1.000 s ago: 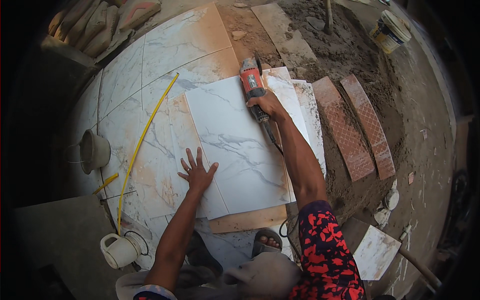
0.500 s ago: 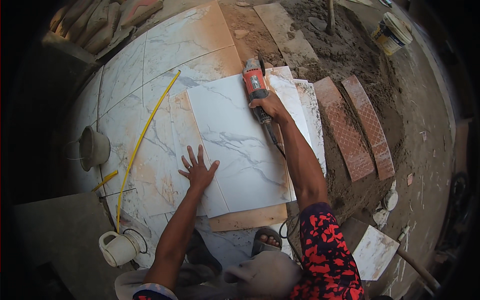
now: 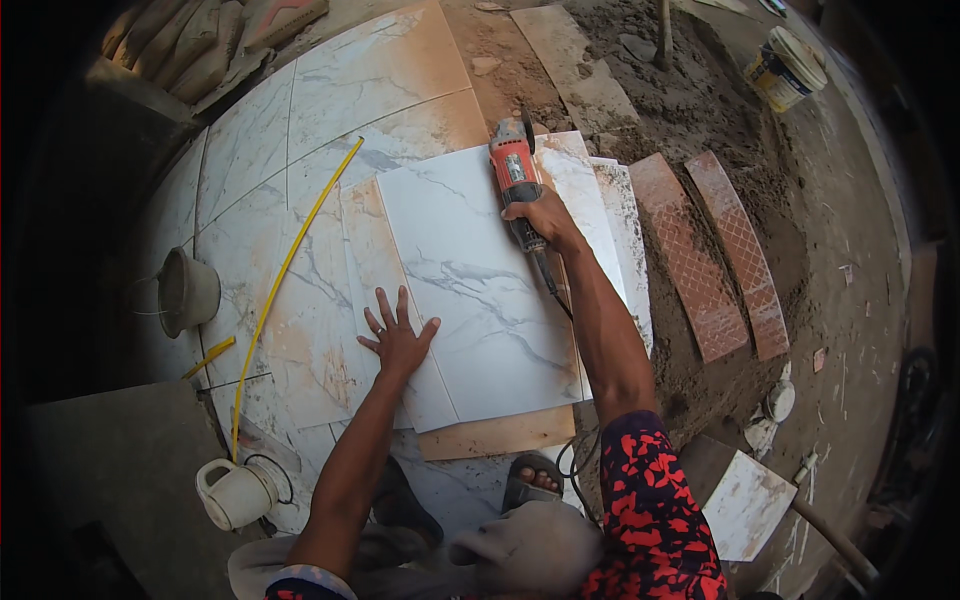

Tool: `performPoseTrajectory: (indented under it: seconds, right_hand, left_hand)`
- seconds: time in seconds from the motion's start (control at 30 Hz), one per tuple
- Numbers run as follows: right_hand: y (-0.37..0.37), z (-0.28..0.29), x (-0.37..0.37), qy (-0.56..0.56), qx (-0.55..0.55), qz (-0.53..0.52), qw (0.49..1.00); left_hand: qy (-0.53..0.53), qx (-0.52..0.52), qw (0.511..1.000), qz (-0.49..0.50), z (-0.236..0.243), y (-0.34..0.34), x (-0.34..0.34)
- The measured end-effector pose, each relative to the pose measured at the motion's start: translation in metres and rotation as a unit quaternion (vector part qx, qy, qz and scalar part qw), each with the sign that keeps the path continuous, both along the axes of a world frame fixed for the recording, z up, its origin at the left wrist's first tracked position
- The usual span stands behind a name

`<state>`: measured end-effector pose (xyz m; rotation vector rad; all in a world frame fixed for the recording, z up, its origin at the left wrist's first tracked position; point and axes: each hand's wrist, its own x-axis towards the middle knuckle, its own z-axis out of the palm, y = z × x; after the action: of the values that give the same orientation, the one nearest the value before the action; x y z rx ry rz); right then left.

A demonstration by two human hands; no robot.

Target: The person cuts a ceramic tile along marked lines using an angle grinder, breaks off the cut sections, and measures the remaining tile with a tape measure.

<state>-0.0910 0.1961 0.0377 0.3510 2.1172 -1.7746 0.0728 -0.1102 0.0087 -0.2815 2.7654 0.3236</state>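
Note:
A red and black angle grinder (image 3: 516,178) is gripped in my right hand (image 3: 543,217), its disc at the far end by the upper right corner of a white marbled tile (image 3: 470,280). The grinder's cord trails back beneath my right forearm. My left hand (image 3: 400,338) lies flat with fingers spread, pressing on the tile's left part, near a straight line running along it. Other tiles lie stacked underneath, one showing a brownish edge (image 3: 500,434) toward me.
A yellow folding rule (image 3: 290,255) lies on the tiled floor to the left, with a grey bucket (image 3: 188,292) and a white jug (image 3: 238,495). Patterned red tiles (image 3: 690,270) rest on dirt at right. A paint bucket (image 3: 785,68) stands far right; a white tile piece (image 3: 750,505) is near right.
The grinder has shifted very slightly and its disc looks turned a little. My left hand stays in place on the tile.

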Motion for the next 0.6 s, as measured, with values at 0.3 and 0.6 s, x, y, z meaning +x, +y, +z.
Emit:
performPoseTrajectory:
  seconds: [0.3, 0.6]
  right_hand:
    - [0.001, 0.003, -0.001, 0.006, -0.016, -0.007, 1.000]
    - [0.000, 0.000, 0.011, 0.005, -0.017, -0.015, 1.000]
  left_hand:
    - [-0.023, 0.014, 1.000, 0.000, 0.002, 0.001, -0.002]
    - [-0.035, 0.010, 0.999, 0.000, 0.004, 0.001, -0.002]
